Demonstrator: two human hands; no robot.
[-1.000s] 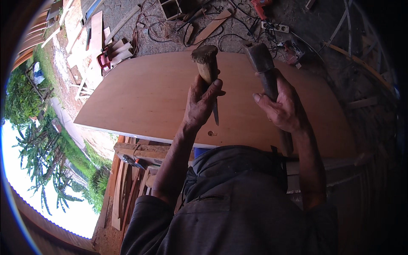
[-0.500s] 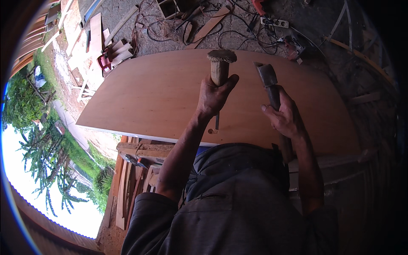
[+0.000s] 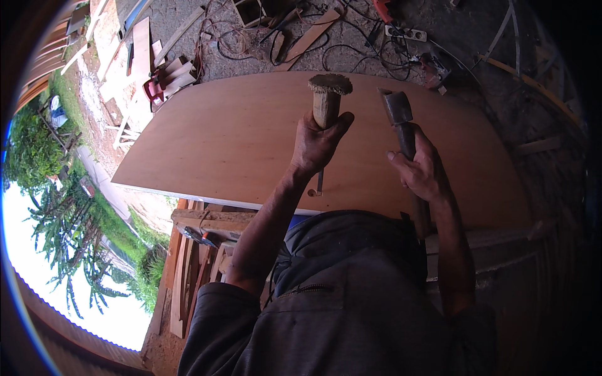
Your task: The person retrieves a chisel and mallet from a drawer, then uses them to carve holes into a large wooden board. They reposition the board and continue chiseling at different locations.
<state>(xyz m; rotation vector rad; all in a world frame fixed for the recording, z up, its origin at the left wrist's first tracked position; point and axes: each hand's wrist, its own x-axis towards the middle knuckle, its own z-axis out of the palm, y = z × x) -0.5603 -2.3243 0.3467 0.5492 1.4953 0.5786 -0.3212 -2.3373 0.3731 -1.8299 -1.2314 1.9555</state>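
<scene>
A large, curved-edged wooden panel [image 3: 219, 138] lies flat in front of me. My left hand [image 3: 313, 147] is wrapped round the wooden handle of a chisel [image 3: 325, 109], whose top is frayed and mushroomed. The chisel stands upright, its narrow blade reaching down beside a small round recess [image 3: 311, 193] near the panel's close edge. In my right hand [image 3: 423, 164] is a hammer [image 3: 396, 108] with a dark metal head, gripped by its shaft. The hammer's head is raised to the right of the chisel's top, apart from it.
Beyond the panel, tangled cables, a power strip [image 3: 406, 34], a dark power tool [image 3: 433, 71] and wood offcuts [image 3: 311, 39] lie on the floor. A red tool [image 3: 153, 89] sits past the left end. Left of me, pliers [image 3: 199, 236] rest on a timber bench [image 3: 216, 220].
The hammer and chisel top have shifted very slightly to the right. Both hands keep their grips, and the panel has not moved.
</scene>
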